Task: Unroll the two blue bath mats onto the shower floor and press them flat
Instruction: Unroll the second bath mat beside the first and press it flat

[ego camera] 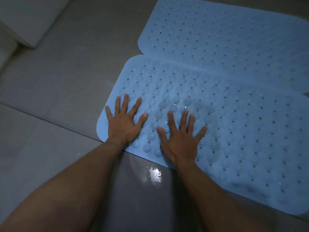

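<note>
I have my left hand (pixel 124 122) and right hand (pixel 181 139) spread wide, palms flat on the near blue perforated rubber mat (pixel 234 128), beside the far blue mat (pixel 225 36) on the grey tiled shower floor (pixel 58 81). I should lean my weight in and work outward so the suction cups seat

Head-worn view, steeply down, close.

The grey tiled floor (pixel 55 91) bears two blue mats lying flat, near mat (pixel 234 131) meeting far mat (pixel 217 34) edge to edge.
</note>
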Demonstrator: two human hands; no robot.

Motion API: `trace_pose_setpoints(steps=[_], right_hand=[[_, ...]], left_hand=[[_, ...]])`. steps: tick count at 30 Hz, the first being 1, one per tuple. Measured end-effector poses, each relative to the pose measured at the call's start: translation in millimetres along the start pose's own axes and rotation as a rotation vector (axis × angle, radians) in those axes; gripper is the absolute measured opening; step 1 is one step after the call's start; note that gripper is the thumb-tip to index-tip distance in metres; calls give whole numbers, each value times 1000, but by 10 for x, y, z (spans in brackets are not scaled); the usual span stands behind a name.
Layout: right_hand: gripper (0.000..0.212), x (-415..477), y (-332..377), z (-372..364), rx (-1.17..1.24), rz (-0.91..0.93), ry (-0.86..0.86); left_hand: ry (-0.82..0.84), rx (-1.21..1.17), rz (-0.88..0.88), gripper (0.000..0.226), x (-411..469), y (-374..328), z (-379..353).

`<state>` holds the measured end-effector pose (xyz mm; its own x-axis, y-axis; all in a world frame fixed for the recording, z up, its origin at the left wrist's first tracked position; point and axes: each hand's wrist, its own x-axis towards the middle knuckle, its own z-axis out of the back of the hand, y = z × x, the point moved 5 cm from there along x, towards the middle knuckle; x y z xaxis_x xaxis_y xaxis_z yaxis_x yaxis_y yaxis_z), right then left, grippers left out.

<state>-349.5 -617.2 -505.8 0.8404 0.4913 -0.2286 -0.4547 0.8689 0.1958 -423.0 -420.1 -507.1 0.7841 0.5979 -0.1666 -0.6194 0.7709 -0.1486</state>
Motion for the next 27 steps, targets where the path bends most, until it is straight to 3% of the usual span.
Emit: trace_pose_setpoints(steps=[6, 13, 15, 21, 27], right_hand=[[62, 21, 2, -38, -34, -2, -17], [58, 20, 26, -8, -62, -9, -25], [68, 32, 51, 11, -73, -7, -7], [125, -36, 58, 46, -117, 145, 75], [135, -52, 59, 41, -152, 185, 115]], left_hand=[[-13, 1, -12, 80, 22, -22, 17], [2, -14, -32, 78, 12, -37, 45], [-13, -28, -38, 75, 13, -38, 48], [-73, -38, -35, 69, 5, -22, 34], [-48, -26, -29, 78, -11, -26, 46]])
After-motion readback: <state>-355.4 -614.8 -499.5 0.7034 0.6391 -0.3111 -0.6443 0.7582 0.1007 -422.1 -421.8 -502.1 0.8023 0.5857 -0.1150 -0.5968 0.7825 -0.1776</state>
